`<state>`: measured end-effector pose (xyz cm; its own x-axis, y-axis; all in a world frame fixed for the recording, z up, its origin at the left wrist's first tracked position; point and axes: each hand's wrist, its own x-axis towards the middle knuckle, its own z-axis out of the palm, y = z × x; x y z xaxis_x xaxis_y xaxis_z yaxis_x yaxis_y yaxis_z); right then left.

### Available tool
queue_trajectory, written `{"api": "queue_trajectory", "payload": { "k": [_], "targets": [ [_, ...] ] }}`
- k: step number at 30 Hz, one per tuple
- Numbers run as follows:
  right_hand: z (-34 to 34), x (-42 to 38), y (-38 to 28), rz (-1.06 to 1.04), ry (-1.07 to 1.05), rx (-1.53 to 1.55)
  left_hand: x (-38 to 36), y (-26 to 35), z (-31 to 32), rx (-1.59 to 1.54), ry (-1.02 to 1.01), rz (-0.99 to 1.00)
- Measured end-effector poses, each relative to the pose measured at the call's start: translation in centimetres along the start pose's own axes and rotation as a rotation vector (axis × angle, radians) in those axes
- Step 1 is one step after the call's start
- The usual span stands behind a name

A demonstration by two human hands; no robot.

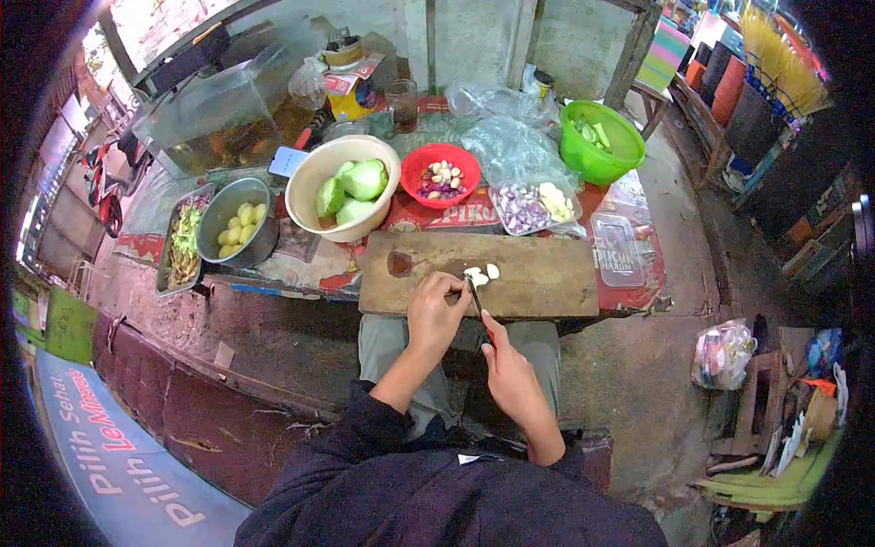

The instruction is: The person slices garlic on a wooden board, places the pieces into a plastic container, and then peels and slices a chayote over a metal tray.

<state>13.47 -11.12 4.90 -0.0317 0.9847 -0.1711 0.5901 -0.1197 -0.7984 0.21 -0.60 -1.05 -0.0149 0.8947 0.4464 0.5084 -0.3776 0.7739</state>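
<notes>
A wooden cutting board lies across the near side of the table. My right hand is closed round the handle of a knife, its dark blade pointing up and left over the board. Beside the blade, my left hand is closed with its fingertips bunched at the board. Whatever those fingers hold is too small to make out. White pieces of garlic rest on the board just past the blade tip. Further left on the wood is a dark reddish stain.
Behind the board stand a cream bowl of green chayotes, a red bowl of shallots and garlic, and a tray of chopped shallots. A green basin and a grey pot flank them. A plastic lid lies right.
</notes>
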Motion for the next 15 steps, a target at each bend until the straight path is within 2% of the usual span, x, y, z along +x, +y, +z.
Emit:
{"api": "queue_trajectory", "payload": {
  "k": [9, 11, 15],
  "targets": [
    [0.2, 0.9, 1.2, 0.037, -0.036, 0.019, 0.2, 0.4, -0.1, 0.044, 0.027, 0.026],
    [-0.2, 0.0, 1.3, -0.05, -0.004, 0.075, 0.0, 0.4, -0.1, 0.028, 0.026, 0.021],
    [-0.2, -0.2, 0.6, -0.083, 0.022, 0.034, 0.0, 0.1, 0.0, 0.041, 0.041, 0.085]
  ]
}}
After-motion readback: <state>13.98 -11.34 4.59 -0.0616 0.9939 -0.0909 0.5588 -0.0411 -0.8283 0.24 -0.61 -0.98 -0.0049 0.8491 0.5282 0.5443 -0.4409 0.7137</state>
